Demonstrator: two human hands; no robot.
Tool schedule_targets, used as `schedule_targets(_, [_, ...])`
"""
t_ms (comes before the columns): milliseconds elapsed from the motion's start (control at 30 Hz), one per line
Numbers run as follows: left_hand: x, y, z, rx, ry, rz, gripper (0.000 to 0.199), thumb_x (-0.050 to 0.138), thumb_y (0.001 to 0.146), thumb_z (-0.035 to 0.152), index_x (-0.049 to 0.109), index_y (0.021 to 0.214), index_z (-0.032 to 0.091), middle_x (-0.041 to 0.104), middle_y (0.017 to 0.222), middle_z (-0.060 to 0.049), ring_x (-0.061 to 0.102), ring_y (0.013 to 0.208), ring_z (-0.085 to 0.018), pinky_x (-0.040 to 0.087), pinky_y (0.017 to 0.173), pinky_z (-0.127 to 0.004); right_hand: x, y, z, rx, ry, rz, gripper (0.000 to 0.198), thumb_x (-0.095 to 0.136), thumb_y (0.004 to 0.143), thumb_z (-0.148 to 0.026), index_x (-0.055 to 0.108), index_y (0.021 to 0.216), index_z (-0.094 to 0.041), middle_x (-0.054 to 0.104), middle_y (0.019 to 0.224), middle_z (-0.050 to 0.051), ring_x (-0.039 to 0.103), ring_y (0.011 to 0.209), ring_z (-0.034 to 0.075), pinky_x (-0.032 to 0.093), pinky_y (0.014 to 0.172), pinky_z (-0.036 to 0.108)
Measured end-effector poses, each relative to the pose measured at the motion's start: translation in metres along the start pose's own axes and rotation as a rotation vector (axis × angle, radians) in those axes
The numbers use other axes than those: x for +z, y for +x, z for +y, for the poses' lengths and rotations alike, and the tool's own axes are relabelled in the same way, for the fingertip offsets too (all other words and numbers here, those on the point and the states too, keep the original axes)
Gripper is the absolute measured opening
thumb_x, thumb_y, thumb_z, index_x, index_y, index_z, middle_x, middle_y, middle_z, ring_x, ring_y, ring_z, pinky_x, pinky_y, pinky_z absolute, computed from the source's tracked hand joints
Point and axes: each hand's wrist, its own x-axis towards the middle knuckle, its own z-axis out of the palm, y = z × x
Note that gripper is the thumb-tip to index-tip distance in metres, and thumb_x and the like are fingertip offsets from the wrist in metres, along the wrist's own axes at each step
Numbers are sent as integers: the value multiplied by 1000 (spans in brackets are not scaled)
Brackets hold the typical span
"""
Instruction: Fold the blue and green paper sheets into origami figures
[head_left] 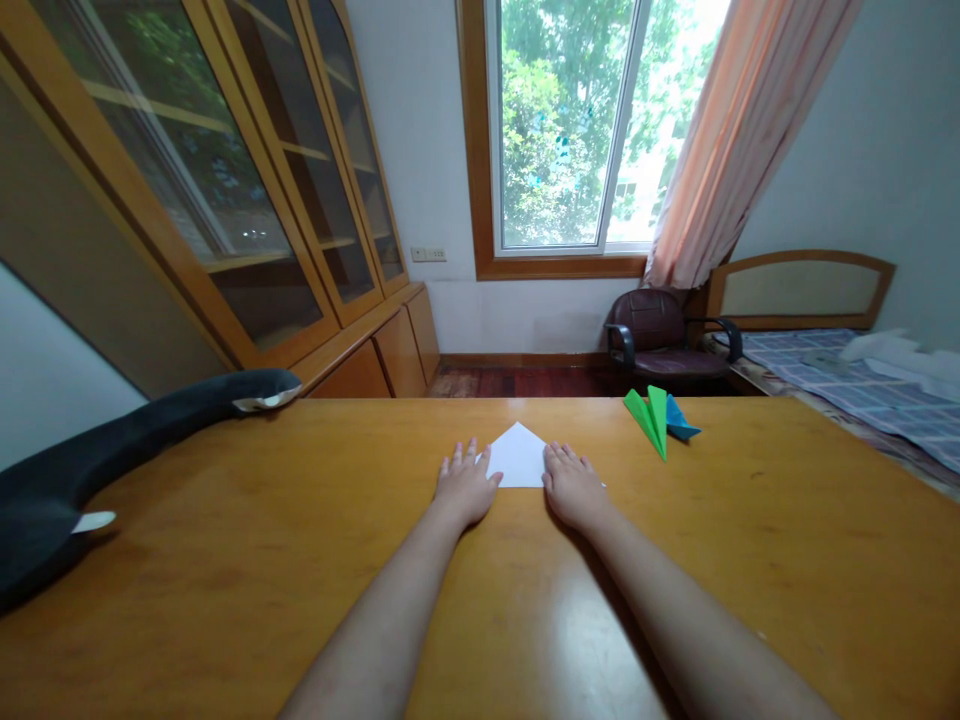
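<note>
A folded sheet of white paper (519, 460) lies flat on the wooden table (487, 620), its pointed tip facing the window. On the paper's left side rests my left hand (465, 488), palm down with the fingers spread. My right hand (574, 486) lies flat over the right side, fingers stretched forward and fairly close together. Both hands cover the paper's side corners, though a small white tip shows just beyond the right hand. Neither hand grips anything.
A green paper plane (655, 420) and a blue folded paper piece (681, 420) sit at the table's far right. A black-and-white plush-looking object (150, 430) stretches along the left edge. Beyond the table stand a brown armchair (652, 335), a bed (847, 365) and a glass-door cabinet (330, 310).
</note>
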Motion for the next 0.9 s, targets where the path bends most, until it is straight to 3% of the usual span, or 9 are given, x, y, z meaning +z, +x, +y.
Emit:
schedule_targets(333, [-9,-2,-46,-119,9,-2,66,36,88,56,31,146,25,12,157,-12,9,143,-40,16,107,-65,-6,-1,36,139,-70,-56,60,30,94,-39,28,147,-13,21,155,14,17,142,31,15,109,59])
schedule_targets(500, [-21,-4,-47,2,5,77,48,38,91,43,54,130,21,36,149,-14,30,138,-33,23,109,-56,-11,-2,35,107,-83,26,49,33,94,-36,45,137,-15,32,151,15,25,139,32,21,106,57])
schedule_targets(633, [-25,-4,-39,162,-54,158,37,44,89,41,68,106,18,60,124,-12,53,116,-25,37,101,-38,-20,-5,28,17,-66,120,33,40,93,-36,62,107,-17,59,122,14,50,115,26,35,96,39])
schedule_targets(733, [-25,-5,-35,186,-76,181,33,52,85,41,70,99,17,64,113,-11,56,107,-24,40,97,-33,-23,-7,23,-11,-66,149,25,47,89,-33,63,98,-17,64,105,12,54,101,24,38,87,32])
schedule_targets(900, [-24,-5,-31,151,-84,182,29,57,81,42,70,92,18,64,103,-10,58,97,-23,43,89,-32,-19,-7,20,-57,-33,164,29,50,85,-27,63,109,-16,63,110,12,53,104,23,36,91,29])
